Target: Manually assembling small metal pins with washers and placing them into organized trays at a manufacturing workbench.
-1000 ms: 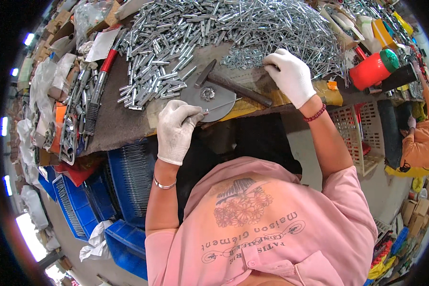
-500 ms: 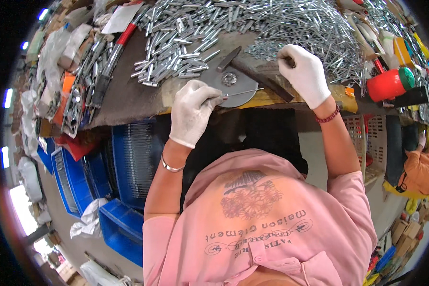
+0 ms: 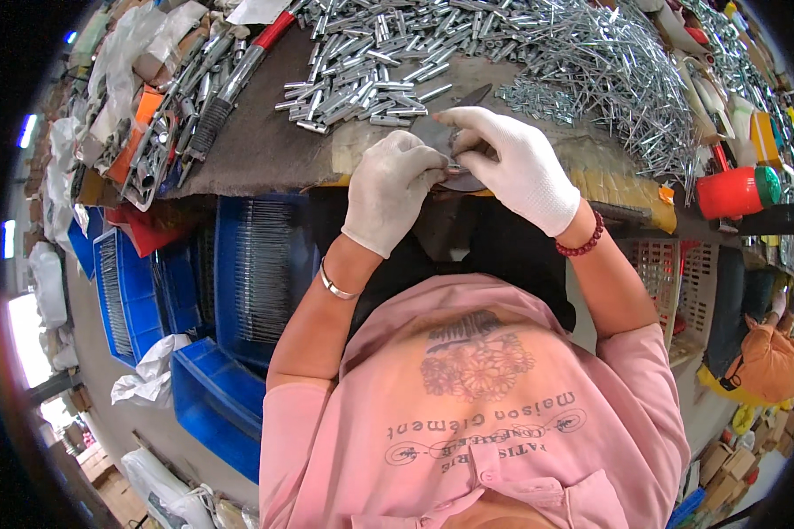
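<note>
My left hand (image 3: 393, 189), in a white glove, pinches a thin metal rod (image 3: 454, 167) over the table's front edge. Mostly hidden by the fingers, the rod shows only a short stretch. My right hand (image 3: 519, 167), also gloved, meets it there, thumb and fingers bent in at the rod's end; whatever small piece they hold is too covered to make out. Beneath both hands lies a round grey metal plate (image 3: 430, 132). A hammer (image 3: 474, 95) rests behind my right hand, which covers its handle.
Piles of short metal tubes (image 3: 362, 93), small metal parts (image 3: 538, 101) and thin rods (image 3: 626, 79) spread over the table (image 3: 265, 145). A red container with a green lid (image 3: 737, 191) lies at right. Blue bins (image 3: 256, 273) stand at lower left. Another person (image 3: 767, 361) is at far right.
My right hand has come left and down from beside the small parts to meet my left hand at the rod. The view has shifted slightly.
</note>
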Demonstrator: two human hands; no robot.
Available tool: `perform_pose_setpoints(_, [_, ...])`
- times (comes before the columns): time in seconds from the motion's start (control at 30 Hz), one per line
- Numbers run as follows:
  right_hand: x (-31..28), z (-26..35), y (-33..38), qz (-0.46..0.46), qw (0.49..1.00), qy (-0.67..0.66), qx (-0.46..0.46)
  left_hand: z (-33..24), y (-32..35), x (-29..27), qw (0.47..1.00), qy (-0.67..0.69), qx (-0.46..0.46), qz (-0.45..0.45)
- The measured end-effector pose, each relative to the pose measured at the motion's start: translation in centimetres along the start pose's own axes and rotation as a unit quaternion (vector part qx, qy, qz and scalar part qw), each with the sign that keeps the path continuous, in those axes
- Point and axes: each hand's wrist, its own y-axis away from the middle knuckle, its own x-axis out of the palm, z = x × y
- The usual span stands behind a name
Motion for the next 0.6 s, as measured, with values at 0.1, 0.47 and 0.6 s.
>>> perform_pose_setpoints(0.1, [0.2, -0.2, 0.4, 0.025, 0.998, 0.052, 0.017, -0.2, 0.0, -0.2, 1.000, -0.016, -0.003, -0.004])
perform_pose_setpoints(0.47, [1.6, -0.6, 0.7, 0.008, 0.971, 0.210, -0.110, 0.5, 0.1, 0.5, 1.000, -0.007, 0.000, -0.012])
perform_pose_setpoints(0.6, [1.3, 0.3, 1.7, 0.015, 0.961, 0.250, -0.114, 0.6, 0.1, 0.5, 1.000, 0.003, 0.003, -0.012])
